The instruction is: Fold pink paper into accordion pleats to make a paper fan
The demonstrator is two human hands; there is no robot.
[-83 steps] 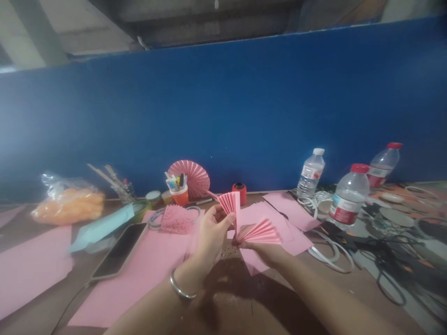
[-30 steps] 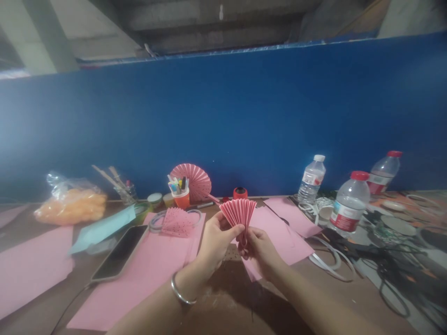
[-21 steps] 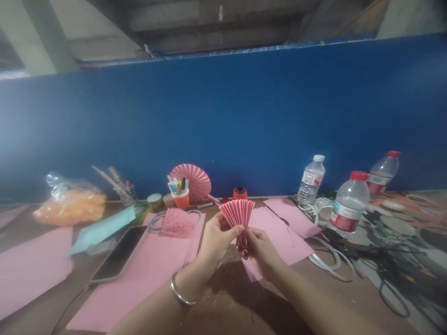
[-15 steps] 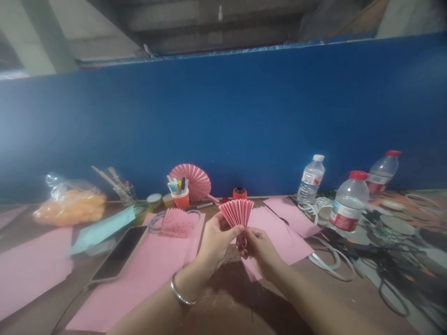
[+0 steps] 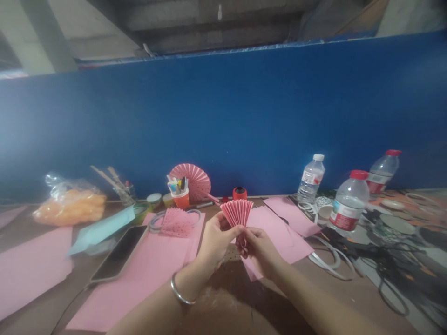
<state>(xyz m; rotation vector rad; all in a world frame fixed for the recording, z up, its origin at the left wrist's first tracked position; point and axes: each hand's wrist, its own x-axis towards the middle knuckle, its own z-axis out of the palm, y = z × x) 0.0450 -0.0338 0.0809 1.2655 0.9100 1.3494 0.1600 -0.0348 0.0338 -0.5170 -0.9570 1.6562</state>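
A pleated pink paper fan (image 5: pixel 237 213) is held upright over the table, its folds spread at the top and gathered narrow at the bottom. My left hand (image 5: pixel 217 239) is closed on its left side, thumb pressed across the lower pleats. From the right, my right hand (image 5: pixel 259 246) pinches the gathered lower end, where a small loop shows. Some fingertips of both hands are hidden behind the paper. Behind them, a round pink pleated fan (image 5: pixel 195 179) leans against the blue wall, with its stick pointing toward my hands.
Pink sheets (image 5: pixel 136 279) lie left, under a phone (image 5: pixel 119 255); more pink paper (image 5: pixel 275 232) lies right. A cup of pens (image 5: pixel 181 199) stands at the back. Bottles (image 5: pixel 349 202), tape rolls and black cables (image 5: pixel 384 265) crowd the right. A plastic bag (image 5: pixel 71 204) sits far left.
The top of the pleated fan has drawn in very slightly. Both hands keep nearly the same place and grip.
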